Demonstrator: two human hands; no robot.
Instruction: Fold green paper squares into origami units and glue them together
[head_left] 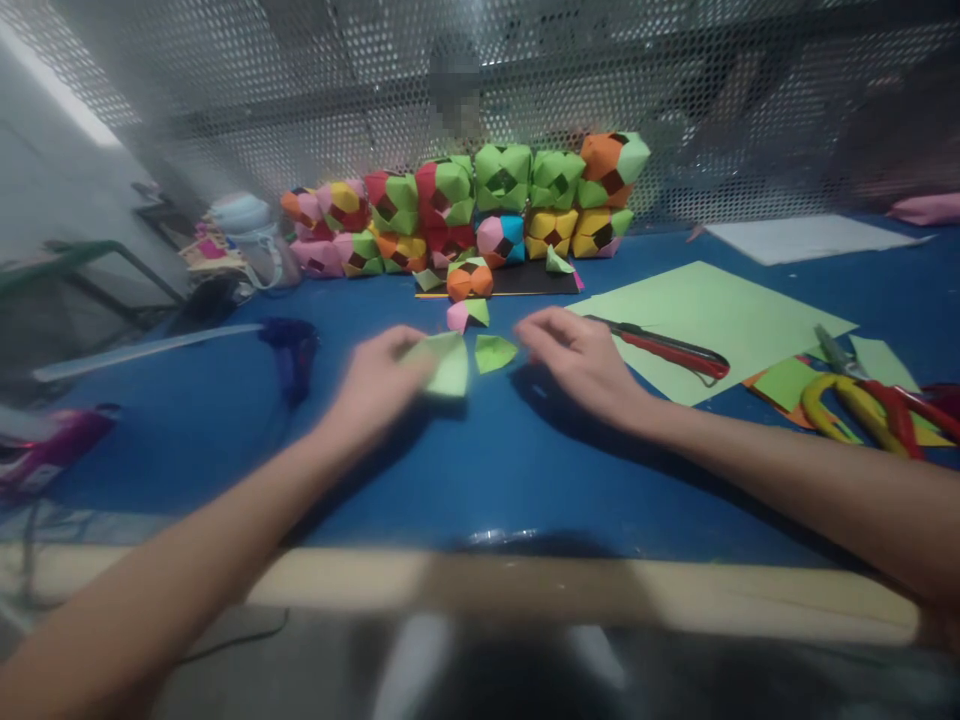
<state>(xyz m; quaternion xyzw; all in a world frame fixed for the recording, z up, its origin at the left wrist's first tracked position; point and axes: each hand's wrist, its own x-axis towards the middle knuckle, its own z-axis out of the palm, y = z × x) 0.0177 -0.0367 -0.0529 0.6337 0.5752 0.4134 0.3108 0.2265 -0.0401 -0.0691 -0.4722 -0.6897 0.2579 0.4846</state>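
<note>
My left hand point(377, 382) is closed on a folded light-green paper piece point(448, 364) just above the blue table point(480, 470). A second small folded green piece point(493, 352) lies on the table right beside it. My right hand point(579, 358) hovers just right of that piece, fingers curled and pinched toward it; whether it touches the piece I cannot tell, since the picture is smeared by motion. Behind the hands sit a pink and green folded unit point(466, 313) and an orange paper cube point(470, 281).
Stacked coloured paper cubes point(480, 205) line the back in front of a perforated metal screen. A large green sheet point(709, 320) with a red utility knife point(667, 350) lies at right, with scissors point(862, 395) beyond. A ruler point(142, 350) lies at left.
</note>
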